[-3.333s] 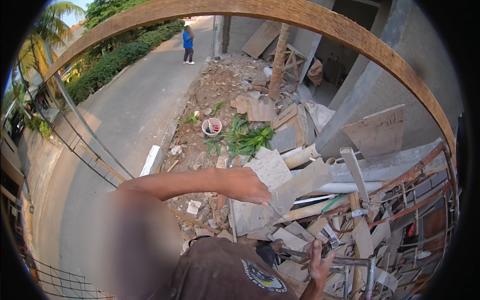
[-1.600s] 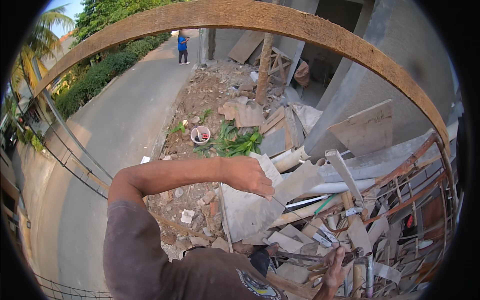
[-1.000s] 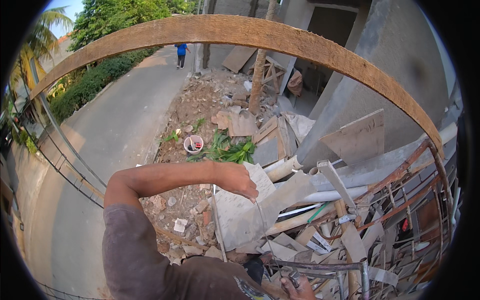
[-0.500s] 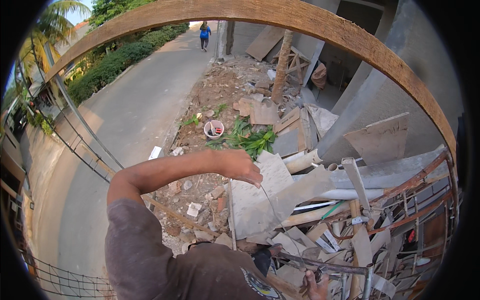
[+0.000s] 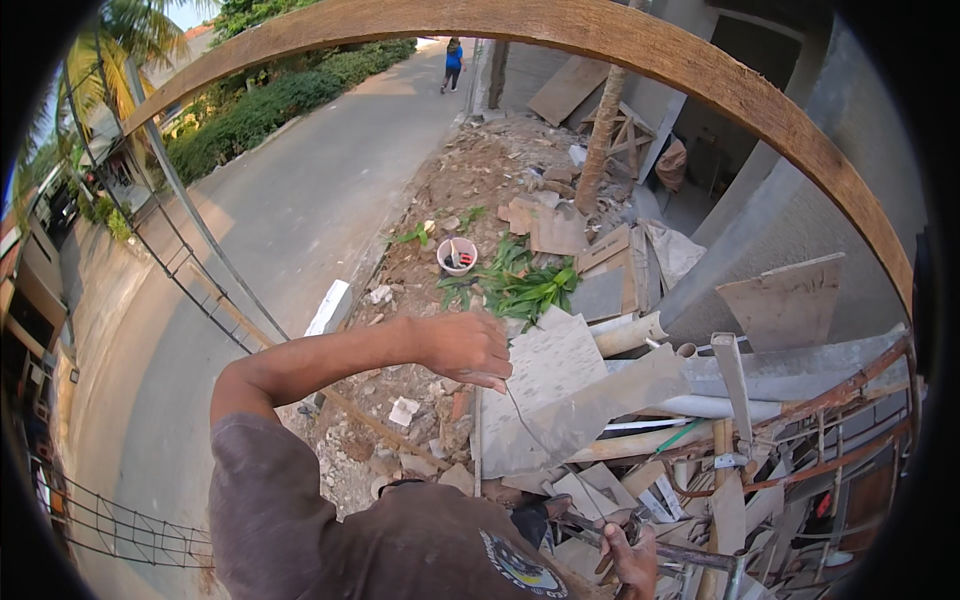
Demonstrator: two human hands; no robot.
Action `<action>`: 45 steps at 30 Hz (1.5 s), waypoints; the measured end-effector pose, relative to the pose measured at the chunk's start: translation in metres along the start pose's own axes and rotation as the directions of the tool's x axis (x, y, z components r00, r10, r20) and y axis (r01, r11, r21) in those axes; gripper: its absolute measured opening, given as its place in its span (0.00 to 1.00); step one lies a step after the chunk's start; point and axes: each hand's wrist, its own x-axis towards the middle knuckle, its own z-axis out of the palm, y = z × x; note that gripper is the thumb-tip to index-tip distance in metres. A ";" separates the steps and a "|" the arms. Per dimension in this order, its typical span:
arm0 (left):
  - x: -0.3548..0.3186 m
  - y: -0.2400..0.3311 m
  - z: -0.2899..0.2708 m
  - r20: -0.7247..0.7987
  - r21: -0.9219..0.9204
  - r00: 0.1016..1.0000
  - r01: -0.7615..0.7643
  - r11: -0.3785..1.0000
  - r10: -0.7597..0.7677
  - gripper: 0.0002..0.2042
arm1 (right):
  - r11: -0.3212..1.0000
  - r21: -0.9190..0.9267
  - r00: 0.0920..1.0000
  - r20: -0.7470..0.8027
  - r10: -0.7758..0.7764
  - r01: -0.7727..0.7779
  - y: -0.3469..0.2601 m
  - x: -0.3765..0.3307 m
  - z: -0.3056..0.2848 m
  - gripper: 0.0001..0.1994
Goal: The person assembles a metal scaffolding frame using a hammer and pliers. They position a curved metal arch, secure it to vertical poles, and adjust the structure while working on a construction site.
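Left hand (image 5: 466, 348), curled into a fist with the thumb side down, pinching one end of a thin dark wire (image 5: 514, 404). The wire descends from the left hand to its right, bowing slightly, toward the right hand (image 5: 632, 562), which lies lower and nearer the wearer. Right hand, fingers bent around a small dark tool (image 5: 633, 526); its kind, and whether it bites on the wire, cannot be told. Just beyond the right hand, a rusty metal tube (image 5: 690, 553) passes close to the fingers.

Immediately right of the left hand, and below the wire, a pale grey sheet (image 5: 545, 378) rests on the debris. Farther right of the left hand, a bundle of pipes (image 5: 720, 406) lies among broken boards, with an upright square post (image 5: 734, 385) standing in front. Beyond the left hand, cut green leaves (image 5: 535, 285) lie beside a pinkish bucket (image 5: 444, 262) holding red and dark items. Outward to the left of that hand runs a paved road (image 5: 270, 220), on which a person in a blue top (image 5: 454, 62) stands far off. Above both hands, a wooden beam (image 5: 520, 22), curved by the lens, spans the view.
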 end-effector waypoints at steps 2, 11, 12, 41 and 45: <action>0.003 0.015 0.008 0.016 -0.049 1.000 -0.001 0.999 0.002 0.14 | 1.000 0.000 0.998 0.055 0.027 -0.027 0.002 0.006 0.004 0.18; 0.002 0.042 0.021 0.045 -0.341 0.981 0.190 0.920 -0.187 0.14 | 0.951 0.222 0.933 -0.335 -0.135 0.217 0.003 0.021 0.003 0.19; 0.006 0.039 0.021 0.029 -0.397 0.970 0.234 0.887 -0.243 0.14 | 0.930 0.261 0.875 -0.471 -0.113 0.261 0.004 0.023 0.003 0.19; 0.267 0.134 0.087 -0.293 -0.885 0.955 -0.291 0.362 0.053 0.19 | 0.881 0.021 0.373 -0.910 -0.179 0.473 0.017 0.024 0.066 0.14; 0.229 0.100 0.045 -0.445 -0.811 0.860 -0.269 0.520 -0.249 0.19 | 0.896 -0.058 0.383 -0.890 -0.247 0.441 0.002 0.039 0.063 0.17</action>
